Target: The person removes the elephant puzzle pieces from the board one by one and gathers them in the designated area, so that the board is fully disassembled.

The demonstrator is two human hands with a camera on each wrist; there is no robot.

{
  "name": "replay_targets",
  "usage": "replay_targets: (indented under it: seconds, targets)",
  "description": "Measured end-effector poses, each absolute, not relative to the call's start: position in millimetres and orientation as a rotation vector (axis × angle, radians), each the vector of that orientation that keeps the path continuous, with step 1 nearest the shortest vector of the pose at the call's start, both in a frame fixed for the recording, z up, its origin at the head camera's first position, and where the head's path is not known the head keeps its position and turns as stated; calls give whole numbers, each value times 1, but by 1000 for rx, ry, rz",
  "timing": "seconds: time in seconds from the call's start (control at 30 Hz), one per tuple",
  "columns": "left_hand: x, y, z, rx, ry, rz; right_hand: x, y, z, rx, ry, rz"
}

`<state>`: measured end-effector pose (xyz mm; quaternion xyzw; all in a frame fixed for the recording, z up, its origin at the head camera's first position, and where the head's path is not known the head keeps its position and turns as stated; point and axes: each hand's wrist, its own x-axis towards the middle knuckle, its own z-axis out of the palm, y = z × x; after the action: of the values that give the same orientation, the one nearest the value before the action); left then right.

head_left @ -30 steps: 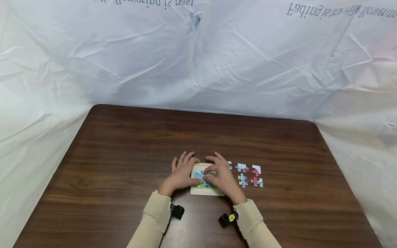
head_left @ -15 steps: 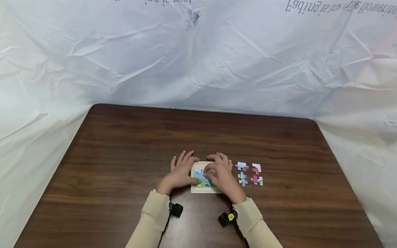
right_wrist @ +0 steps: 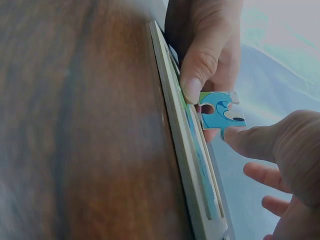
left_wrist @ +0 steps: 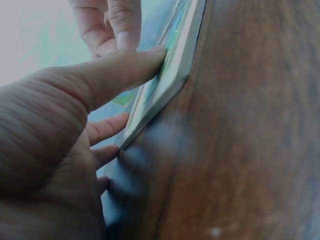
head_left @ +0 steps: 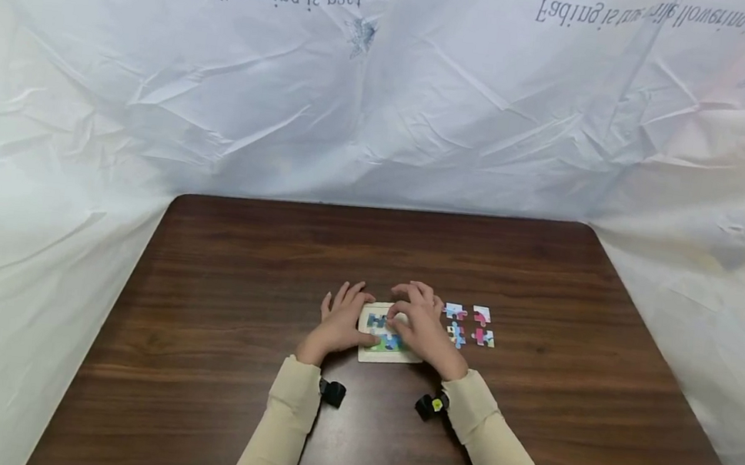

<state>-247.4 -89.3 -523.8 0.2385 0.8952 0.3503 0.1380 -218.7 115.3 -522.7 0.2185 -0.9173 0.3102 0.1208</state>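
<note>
A shallow, pale-rimmed puzzle tray (head_left: 389,359) lies on the table between both hands, with blue and green puzzle pieces (head_left: 389,342) along its near side. My left hand (head_left: 336,329) rests at the tray's left end, thumb pressing on the front-left part and the other fingers spread along the edge. Thumb and index finger of my right hand (head_left: 426,332) pinch a blue puzzle piece (right_wrist: 220,110) with a swirl design. This piece stands tilted above the tray in the right wrist view, close to the left thumb (right_wrist: 194,89).
Right of the tray lie several loose puzzle pieces (head_left: 482,315) in pink, blue and white. The brown wooden table (head_left: 257,265) reaches back to white plastic sheeting (head_left: 385,125) with printed lettering.
My right hand has risen slightly and shifted right, lifting a blue puzzle piece. A pale gap now shows in the tray where blue showed before. My left hand stays in place.
</note>
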Motion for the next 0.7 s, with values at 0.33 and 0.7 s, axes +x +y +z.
replay_targets:
  seconds: [0.33, 0.7]
  targets:
    - [-255, -96, -523, 716, 2588, 999, -223, 124, -517, 517, -2760, 1123]
    - [-265, -109, -523, 750, 2567, 1035, -225, 171, -494, 429, -2901, 1129]
